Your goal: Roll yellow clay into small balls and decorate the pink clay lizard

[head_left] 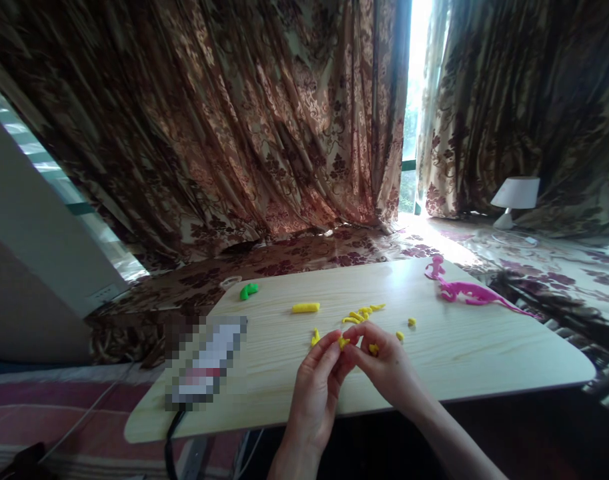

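Over the near middle of the table, my left hand (315, 383) and my right hand (391, 373) meet at the fingertips. Both are closed in a pinch on a small yellow clay piece (343, 342), partly covered by the fingers. Just beyond lies a loose cluster of thin yellow clay strips (357, 316). A short yellow clay piece (315, 337) stands left of my left hand. Small yellow lumps lie by my right hand, among them a clay lump (399, 336) and another clay lump (411, 322). Farther back is a thick yellow clay roll (305, 308).
A bent green clay piece (249, 291) lies at the table's (464, 360) far left. Pink clay (467, 292) sprawls over the right side, its tail passing the edge. A blurred-out device (209, 360) with a black cable lies left. Behind stand a lamp (517, 197) and curtains (284, 120).
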Demonstrator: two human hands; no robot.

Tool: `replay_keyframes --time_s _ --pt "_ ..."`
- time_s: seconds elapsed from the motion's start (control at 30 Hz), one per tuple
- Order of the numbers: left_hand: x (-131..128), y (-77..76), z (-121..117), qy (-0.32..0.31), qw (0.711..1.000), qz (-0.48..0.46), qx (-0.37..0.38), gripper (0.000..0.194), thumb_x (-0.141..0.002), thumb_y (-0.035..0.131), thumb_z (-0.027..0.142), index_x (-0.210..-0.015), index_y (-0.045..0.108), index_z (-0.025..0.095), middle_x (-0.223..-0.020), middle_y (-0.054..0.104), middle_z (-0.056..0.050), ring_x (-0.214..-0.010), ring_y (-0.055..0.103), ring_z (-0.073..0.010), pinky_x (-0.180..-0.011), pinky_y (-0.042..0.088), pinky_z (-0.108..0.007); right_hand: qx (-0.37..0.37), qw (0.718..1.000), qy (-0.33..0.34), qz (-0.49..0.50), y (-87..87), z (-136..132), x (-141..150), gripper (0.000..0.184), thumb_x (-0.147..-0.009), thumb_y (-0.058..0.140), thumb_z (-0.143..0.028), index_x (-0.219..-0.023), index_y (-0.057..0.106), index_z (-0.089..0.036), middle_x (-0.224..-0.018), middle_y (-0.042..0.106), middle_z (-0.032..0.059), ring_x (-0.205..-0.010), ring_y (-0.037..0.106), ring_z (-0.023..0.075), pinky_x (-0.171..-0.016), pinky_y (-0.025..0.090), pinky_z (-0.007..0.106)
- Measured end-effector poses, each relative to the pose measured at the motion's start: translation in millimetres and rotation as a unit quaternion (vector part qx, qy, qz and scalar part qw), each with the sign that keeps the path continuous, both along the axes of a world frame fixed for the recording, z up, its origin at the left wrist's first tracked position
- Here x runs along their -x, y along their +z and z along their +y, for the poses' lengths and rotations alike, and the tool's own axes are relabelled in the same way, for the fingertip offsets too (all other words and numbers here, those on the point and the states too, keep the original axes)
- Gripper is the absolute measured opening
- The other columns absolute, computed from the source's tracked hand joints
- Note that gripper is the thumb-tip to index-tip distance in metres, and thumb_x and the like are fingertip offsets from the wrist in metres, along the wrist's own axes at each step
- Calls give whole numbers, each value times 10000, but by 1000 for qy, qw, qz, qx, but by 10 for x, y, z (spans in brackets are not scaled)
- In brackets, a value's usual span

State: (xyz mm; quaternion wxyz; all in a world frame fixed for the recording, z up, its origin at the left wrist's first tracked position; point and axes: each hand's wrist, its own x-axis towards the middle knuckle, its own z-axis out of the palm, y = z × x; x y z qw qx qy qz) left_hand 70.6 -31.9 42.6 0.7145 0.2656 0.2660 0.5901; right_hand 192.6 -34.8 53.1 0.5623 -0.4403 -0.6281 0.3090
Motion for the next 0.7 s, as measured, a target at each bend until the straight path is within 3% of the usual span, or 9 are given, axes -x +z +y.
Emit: replay_keyframes --time_s 0.1,0.17,0.3,0.4,0.47,0.53,0.7 --pt "-23 -8 -21 -19 999 13 -24 201 -820 596 216 -974 663 105 -943 692 -100 -839 641 -159 -772 526 -270 18 1000 9 16 24 1 -13 106 -737 618 -174 -822 677 -197 -719 531 -14 -581 423 94 -545 358 236" --pt "-26 -27 -19 -10 999 27 -23 189 -803 617 203 -956 668 104 -887 695 -85 -762 642 -139 -743 536 -267 80 991 52 96 45 6 -39 162 -766 589 -210 -898 683 -204 -749 543 -5 -581 428 90 -538 357 234" --pt "-31 -56 -1 21 999 36 24 205 -729 662 81 -931 678 113 -885 696 -72 -697 643 -125 -736 549 -274 173 908 116 364 57 59 -109 286 -747 552 -171 -1011 657 -201 -875 569 21 -625 489 82 -542 399 214" --pt "-40 -41 3 9 999 3 42 194 -729 636 44 -907 686 104 -966 686 -91 -793 655 -155 -804 536 -281 164 877 129 432 28 103 -124 360 -682 555 -100 -1014 652 -197 -927 609 41 -798 583 131 -693 471 254" --pt "-48 -21 1 0 999 -14 41 197 -730 626 25 -901 687 101 -983 682 -97 -841 653 -162 -834 525 -269 133 885 136 425 15 105 -93 369 -690 532 -97 -1026 641 -204 -986 629 54 -941 595 178 -845 463 333" --pt "-57 -4 0 3 999 -32 38 211 -728 618 4 -901 685 106 -958 689 -90 -838 656 -155 -837 525 -263 86 909 136 384 17 79 -31 377 -714 497 -99 -1050 622 -216 -1058 630 61 -1048 568 210 -954 407 410" --pt "-90 0 13 0 995 -88 36 206 -779 584 50 -957 669 107 -950 690 -99 -832 663 -155 -786 541 -247 -39 990 60 124 -31 -39 163 406 -783 399 -84 -1092 606 -247 -1239 550 40 -1222 425 208 -1053 299 451"
